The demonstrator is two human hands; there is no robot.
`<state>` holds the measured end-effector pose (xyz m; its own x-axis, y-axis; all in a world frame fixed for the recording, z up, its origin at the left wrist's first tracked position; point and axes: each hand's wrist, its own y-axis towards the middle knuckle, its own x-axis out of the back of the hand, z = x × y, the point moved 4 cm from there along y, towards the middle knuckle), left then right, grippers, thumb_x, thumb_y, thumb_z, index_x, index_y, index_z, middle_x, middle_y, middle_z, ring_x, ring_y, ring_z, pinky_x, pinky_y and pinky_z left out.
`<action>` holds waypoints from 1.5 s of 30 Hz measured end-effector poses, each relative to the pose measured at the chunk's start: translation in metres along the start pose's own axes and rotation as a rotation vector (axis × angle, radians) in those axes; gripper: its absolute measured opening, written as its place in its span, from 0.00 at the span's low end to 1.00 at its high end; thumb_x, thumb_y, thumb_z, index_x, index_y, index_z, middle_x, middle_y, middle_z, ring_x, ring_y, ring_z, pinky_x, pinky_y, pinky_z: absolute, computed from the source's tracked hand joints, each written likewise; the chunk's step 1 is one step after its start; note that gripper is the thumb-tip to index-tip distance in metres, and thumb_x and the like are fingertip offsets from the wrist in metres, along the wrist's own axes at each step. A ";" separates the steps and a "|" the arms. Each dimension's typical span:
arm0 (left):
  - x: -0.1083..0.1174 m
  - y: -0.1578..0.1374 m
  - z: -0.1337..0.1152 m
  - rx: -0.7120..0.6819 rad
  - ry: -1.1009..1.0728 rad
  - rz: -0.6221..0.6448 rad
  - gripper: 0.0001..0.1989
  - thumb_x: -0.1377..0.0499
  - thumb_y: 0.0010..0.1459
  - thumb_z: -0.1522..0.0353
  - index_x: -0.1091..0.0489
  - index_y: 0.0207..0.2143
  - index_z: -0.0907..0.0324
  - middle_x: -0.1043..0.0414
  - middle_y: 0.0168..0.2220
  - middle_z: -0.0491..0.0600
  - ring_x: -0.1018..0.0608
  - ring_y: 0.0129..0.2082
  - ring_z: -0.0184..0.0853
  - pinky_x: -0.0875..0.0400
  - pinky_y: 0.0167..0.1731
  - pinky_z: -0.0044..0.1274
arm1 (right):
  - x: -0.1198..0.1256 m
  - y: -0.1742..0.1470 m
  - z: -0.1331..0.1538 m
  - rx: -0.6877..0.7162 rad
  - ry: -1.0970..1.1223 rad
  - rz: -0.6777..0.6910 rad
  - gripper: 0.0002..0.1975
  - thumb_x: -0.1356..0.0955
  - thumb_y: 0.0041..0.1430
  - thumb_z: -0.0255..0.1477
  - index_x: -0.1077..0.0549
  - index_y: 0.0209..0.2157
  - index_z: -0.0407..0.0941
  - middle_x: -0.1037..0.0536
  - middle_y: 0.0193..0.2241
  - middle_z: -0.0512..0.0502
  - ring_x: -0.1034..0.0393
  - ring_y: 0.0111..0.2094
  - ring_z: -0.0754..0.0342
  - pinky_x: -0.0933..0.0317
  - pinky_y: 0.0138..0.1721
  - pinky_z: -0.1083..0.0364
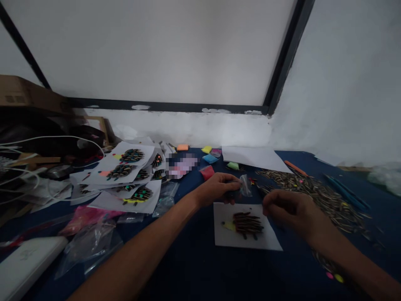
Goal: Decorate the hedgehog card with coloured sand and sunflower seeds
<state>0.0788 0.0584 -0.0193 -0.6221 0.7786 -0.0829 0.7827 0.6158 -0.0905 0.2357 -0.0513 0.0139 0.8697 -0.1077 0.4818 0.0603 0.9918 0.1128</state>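
Observation:
My left hand (219, 188) is closed around a small clear plastic bag (246, 186), and something dark shows under its fingers. Over the right edge of a white paper sheet (224, 238) hovers my right hand (290, 209), fingers curled into a pinch; whatever may be between the tips is hidden. On that sheet lies a hedgehog figure (247, 223) with a yellow head, a dark eye, brown sliver-like spines and two dark feet. Just beyond my right hand spreads a heap of brown and tan slivers (313, 194).
Papers with similar hedgehogs (128, 165) are stacked at the left. Coloured packets (210, 159) and a blank sheet (255, 156) lie near the wall. Clear bags (90, 242), a white box-like object (31, 267) and cables are at the left; blue tool-like items (346, 192) lie right.

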 end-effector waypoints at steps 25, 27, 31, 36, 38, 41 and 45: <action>-0.004 -0.001 -0.005 -0.064 -0.179 0.063 0.15 0.38 0.57 0.60 0.28 0.36 0.65 0.26 0.29 0.51 0.22 0.24 0.32 0.33 0.23 0.21 | 0.009 0.000 0.005 -0.047 -0.063 -0.166 0.23 0.28 0.45 0.53 0.24 0.24 0.46 0.29 0.16 0.50 0.39 0.18 0.57 0.47 0.17 0.58; -0.005 -0.001 -0.007 -0.050 -0.217 0.041 0.13 0.37 0.55 0.62 0.29 0.32 0.65 0.27 0.29 0.51 0.22 0.25 0.33 0.31 0.26 0.23 | 0.007 -0.001 0.008 -0.043 -0.086 -0.151 0.26 0.32 0.49 0.56 0.29 0.19 0.46 0.34 0.13 0.52 0.44 0.15 0.59 0.51 0.16 0.58; -0.004 -0.001 -0.010 -0.051 -0.228 -0.016 0.08 0.38 0.51 0.67 0.27 0.30 0.65 0.29 0.29 0.49 0.26 0.26 0.30 0.33 0.25 0.22 | 0.005 -0.001 0.008 -0.031 -0.113 -0.153 0.30 0.35 0.52 0.58 0.35 0.16 0.47 0.38 0.12 0.53 0.45 0.14 0.60 0.51 0.15 0.59; -0.005 -0.005 -0.013 -0.057 -0.177 -0.030 0.09 0.39 0.52 0.68 0.24 0.35 0.64 0.29 0.31 0.49 0.29 0.28 0.28 0.37 0.25 0.21 | 0.004 0.001 -0.003 -0.013 -0.047 -0.119 0.26 0.29 0.48 0.55 0.21 0.32 0.45 0.25 0.21 0.47 0.39 0.18 0.57 0.46 0.17 0.58; -0.006 -0.006 -0.015 -0.065 -0.142 -0.021 0.13 0.39 0.56 0.62 0.24 0.33 0.64 0.32 0.28 0.47 0.31 0.25 0.26 0.40 0.23 0.20 | 0.004 0.001 -0.004 -0.010 -0.017 -0.113 0.25 0.28 0.47 0.54 0.19 0.34 0.46 0.21 0.24 0.45 0.37 0.19 0.56 0.44 0.18 0.57; -0.008 -0.008 -0.016 -0.073 -0.044 -0.008 0.18 0.41 0.60 0.57 0.24 0.32 0.64 0.39 0.22 0.41 0.38 0.19 0.23 0.46 0.21 0.20 | 0.005 0.001 -0.003 0.004 -0.006 -0.143 0.24 0.27 0.46 0.52 0.17 0.34 0.47 0.20 0.25 0.44 0.35 0.19 0.55 0.43 0.17 0.56; -0.014 -0.009 -0.015 -0.078 0.074 0.106 0.14 0.39 0.58 0.62 0.23 0.40 0.63 0.32 0.24 0.43 0.33 0.23 0.25 0.41 0.26 0.20 | 0.003 0.002 0.000 0.078 -0.003 -0.211 0.22 0.25 0.43 0.51 0.19 0.31 0.47 0.19 0.26 0.43 0.29 0.24 0.51 0.36 0.22 0.55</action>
<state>0.0812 0.0439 -0.0022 -0.5348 0.8448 -0.0145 0.8450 0.5348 -0.0077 0.2378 -0.0492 0.0158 0.8405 -0.3123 0.4427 0.2024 0.9390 0.2780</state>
